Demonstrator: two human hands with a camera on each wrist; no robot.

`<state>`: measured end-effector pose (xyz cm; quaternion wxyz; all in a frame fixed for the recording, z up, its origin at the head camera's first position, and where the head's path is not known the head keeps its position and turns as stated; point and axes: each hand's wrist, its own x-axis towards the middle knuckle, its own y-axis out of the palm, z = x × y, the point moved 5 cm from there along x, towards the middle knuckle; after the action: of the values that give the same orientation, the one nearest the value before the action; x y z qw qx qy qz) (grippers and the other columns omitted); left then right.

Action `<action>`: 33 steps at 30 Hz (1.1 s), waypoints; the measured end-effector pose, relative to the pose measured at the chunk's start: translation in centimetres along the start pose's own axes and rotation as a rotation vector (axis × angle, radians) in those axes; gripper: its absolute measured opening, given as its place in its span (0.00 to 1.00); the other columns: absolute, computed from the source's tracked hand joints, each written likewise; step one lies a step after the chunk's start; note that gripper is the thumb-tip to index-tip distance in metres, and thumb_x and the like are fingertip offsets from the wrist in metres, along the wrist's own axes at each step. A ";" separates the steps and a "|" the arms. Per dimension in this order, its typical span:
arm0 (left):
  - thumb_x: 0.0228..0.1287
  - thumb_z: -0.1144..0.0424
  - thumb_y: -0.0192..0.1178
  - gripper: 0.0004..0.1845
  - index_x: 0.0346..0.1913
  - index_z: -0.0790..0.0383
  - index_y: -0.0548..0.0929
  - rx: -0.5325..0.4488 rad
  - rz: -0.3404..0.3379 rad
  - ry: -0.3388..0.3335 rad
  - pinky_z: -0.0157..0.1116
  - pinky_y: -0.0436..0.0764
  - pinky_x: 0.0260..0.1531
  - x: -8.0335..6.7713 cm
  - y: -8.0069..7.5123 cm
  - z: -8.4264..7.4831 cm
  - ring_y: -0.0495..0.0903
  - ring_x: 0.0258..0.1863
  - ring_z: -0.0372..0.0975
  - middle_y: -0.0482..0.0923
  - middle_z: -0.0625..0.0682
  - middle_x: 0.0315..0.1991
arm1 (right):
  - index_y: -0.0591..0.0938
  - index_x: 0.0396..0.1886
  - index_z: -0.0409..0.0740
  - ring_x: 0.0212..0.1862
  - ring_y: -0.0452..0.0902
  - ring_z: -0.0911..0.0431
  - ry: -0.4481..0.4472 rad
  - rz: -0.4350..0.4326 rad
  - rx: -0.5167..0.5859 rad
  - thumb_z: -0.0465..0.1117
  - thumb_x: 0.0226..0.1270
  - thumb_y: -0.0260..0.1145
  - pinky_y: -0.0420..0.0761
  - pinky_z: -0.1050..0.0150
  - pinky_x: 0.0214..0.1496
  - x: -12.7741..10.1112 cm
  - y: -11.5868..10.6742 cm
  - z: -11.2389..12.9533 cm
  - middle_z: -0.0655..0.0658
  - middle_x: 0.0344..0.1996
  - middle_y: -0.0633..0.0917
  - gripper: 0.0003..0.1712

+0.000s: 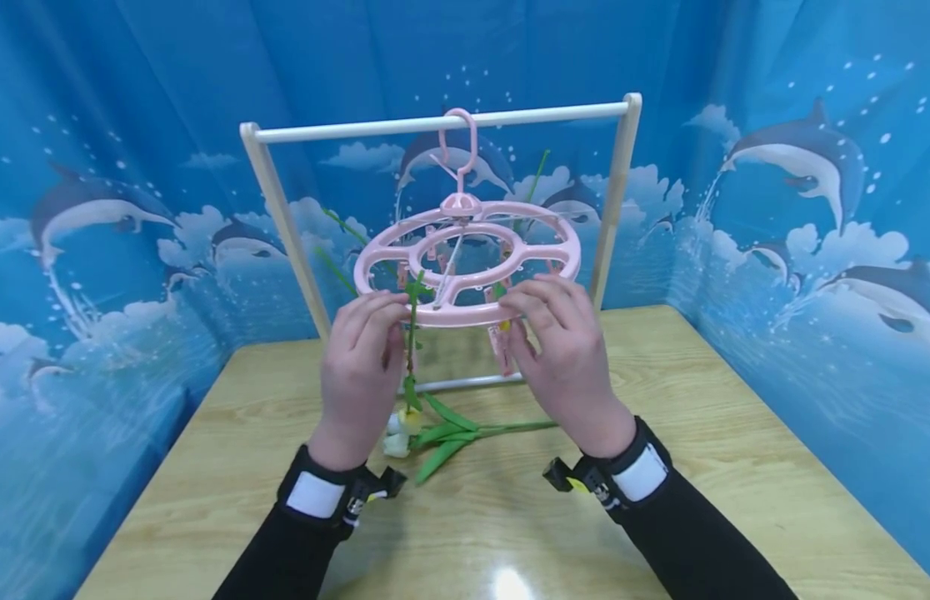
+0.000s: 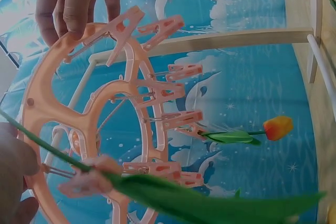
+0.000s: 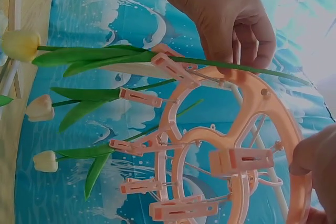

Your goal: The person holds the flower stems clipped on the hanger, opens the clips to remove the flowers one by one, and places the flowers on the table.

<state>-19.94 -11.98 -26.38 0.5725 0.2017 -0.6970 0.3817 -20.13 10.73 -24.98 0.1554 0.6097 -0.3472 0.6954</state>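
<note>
Tulip stem [image 1: 412, 333] is the thing in hand: it hangs upright from the front rim of the pink clip hanger [image 1: 465, 262], caught in a peg on that rim; the hanger's hook sits over the white rail [image 1: 442, 123] of the wooden rack; your left hand [image 1: 360, 371] has its fingers curled at the stem just under the rim, its grip closed on the stem as far as the head view shows; your right hand [image 1: 566, 358] has its fingertips curled on the rim to the right, beside a hanging pink peg [image 1: 500, 346], steadying the ring; its grip on the rim reads as closed, though the thumb is hidden.

My reading is that you are at the pegging step, with this stem just seated or being seated; the left wrist view shows the peg [image 2: 86, 182] closed across the stem, and an orange tulip [image 2: 277, 127] already hanging from another clip; the right wrist view shows a yellow tulip [image 3: 21, 44] and 2 pale ones clipped too.

On the counter [image 1: 735, 467] below your hands lie more tulips [image 1: 435, 433], white heads to the left; the next move calls for checking that the peg bites the stem firmly before you ease off, while your right hand keeps the ring from swinging.
</note>
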 end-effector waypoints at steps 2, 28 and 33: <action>0.70 0.79 0.67 0.09 0.49 0.68 0.87 0.002 -0.011 0.008 0.44 0.85 0.69 0.0 -0.2 0.0 0.87 0.60 0.55 0.91 0.61 0.54 | 0.86 0.51 0.37 0.60 0.83 0.34 -0.011 0.017 -0.016 0.28 0.67 0.75 0.83 0.41 0.73 0.0 0.0 0.2 0.35 0.51 0.90 0.14; 0.65 0.83 0.67 0.12 0.47 0.68 0.89 0.023 -0.045 0.057 0.47 0.88 0.65 0.3 -0.5 -1.2 0.89 0.58 0.56 0.93 0.61 0.53 | 0.86 0.49 0.39 0.51 0.82 0.39 -0.042 0.027 -0.101 0.29 0.67 0.74 0.81 0.43 0.56 0.1 0.3 0.7 0.36 0.47 0.88 0.13; 0.65 0.82 0.67 0.12 0.48 0.69 0.89 0.038 -0.034 0.054 0.46 0.88 0.65 0.1 -0.6 -0.9 0.89 0.58 0.55 0.92 0.62 0.53 | 0.86 0.51 0.37 0.53 0.81 0.38 -0.012 0.060 -0.097 0.28 0.66 0.73 0.82 0.44 0.58 -0.2 0.4 0.3 0.35 0.48 0.88 0.14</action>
<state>-18.93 -11.64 -26.02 0.5936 0.2140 -0.6706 0.3902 -20.15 10.30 -25.30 0.1616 0.5948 -0.3994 0.6786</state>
